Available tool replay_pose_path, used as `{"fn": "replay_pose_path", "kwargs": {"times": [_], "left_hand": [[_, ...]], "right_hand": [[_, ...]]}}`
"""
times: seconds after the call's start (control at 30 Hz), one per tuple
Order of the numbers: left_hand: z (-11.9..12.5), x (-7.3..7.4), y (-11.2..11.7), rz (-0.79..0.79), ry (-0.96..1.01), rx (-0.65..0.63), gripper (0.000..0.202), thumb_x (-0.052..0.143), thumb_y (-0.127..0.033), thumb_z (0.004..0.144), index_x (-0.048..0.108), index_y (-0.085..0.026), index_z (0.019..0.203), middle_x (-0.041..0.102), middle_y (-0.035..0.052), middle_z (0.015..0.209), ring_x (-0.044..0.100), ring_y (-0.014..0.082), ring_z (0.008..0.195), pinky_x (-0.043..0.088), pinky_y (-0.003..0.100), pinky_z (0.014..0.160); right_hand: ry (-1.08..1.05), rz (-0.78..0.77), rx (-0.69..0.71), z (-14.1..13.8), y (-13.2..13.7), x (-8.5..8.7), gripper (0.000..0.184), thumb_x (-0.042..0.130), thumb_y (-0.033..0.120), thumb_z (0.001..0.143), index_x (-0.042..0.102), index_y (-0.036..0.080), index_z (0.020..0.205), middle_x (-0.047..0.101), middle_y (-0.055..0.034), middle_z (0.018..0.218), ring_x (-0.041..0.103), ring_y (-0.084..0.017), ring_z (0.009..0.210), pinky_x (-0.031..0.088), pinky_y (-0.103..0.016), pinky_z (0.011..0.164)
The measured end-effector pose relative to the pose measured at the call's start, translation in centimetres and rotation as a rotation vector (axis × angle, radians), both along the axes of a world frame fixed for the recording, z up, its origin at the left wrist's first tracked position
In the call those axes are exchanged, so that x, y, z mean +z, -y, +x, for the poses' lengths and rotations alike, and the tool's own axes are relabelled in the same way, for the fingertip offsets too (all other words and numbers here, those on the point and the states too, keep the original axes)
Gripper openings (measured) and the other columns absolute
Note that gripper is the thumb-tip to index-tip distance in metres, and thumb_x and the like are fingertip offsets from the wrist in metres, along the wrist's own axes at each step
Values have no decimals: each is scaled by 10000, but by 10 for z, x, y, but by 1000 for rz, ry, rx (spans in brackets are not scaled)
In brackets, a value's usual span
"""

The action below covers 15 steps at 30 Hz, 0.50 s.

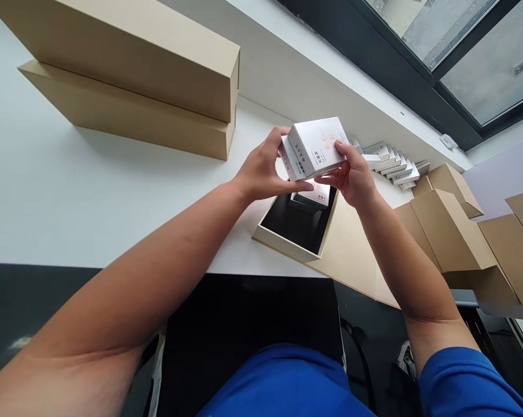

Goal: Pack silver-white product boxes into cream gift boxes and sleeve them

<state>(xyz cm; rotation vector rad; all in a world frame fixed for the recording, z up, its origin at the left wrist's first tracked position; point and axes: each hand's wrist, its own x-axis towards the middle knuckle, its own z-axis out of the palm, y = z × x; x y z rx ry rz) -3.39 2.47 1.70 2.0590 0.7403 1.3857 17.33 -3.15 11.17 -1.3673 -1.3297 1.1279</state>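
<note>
Two small white printed boxes [317, 146] are held together above the table, one stacked against the other. My left hand [265, 168] is closed around their left side, with its thumb along the lower edge. On the right side, my right hand [352, 174] grips them, thumb on the printed face and fingers underneath. Just below stands an open tan gift box [287, 244] with a dark inside. Another small white box [317, 194] sits at its far end, partly hidden by my hands. The gift box's tan lid [352, 255] lies spread out to the right.
Large tan boxes [157, 75] stand at the back left of the white table [113, 197]. Several small white boxes [395, 165] lie in a row along the wall. More cardboard boxes [452, 226] are piled at the right. A window [470, 52] is beyond the ledge.
</note>
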Motion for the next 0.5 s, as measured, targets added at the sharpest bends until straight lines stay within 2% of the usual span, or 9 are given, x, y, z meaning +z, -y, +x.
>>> {"fn": "replay_pose_path", "kwargs": {"times": [0.13,0.23,0.33,0.4,0.5], "left_hand": [[2,8,9,33,3,53,1108,819,-931,629,467,-309,1475,618,122,1454,609,420,1380,574,538,1066],[4,14,17,45,22,77,1071,792,-934,661,462,-306,1464,607,133,1468,618,415,1371,571,534,1062],[7,17,21,29,52,68,1071,769,-958,655,459,-312,1450,605,145,1469,617,416,1372,568,533,1065],[10,16,22,3,85,39,1073,752,-980,647,462,-314,1437,621,143,1440,622,417,1368,572,535,1061],[14,14,22,-37,169,-13,1062,719,-1004,653,466,-321,1425,656,118,1364,640,410,1358,580,544,1063]], "right_hand": [[75,33,50,2,1,13,663,706,737,810,628,303,1305,734,-64,1119,735,-300,1163,691,-468,888],[168,38,138,4,6,19,707,687,769,839,601,327,1384,733,-60,1188,729,-304,1203,679,-478,928],[268,51,236,8,11,22,747,667,735,890,530,350,1515,711,-63,1357,704,-298,1286,651,-472,1015],[338,122,251,10,14,23,771,622,682,945,432,362,1620,644,-63,1509,654,-294,1388,614,-470,1097],[565,336,160,10,19,23,777,572,645,991,353,379,1687,534,-54,1647,505,-320,1552,516,-518,1228]]}}
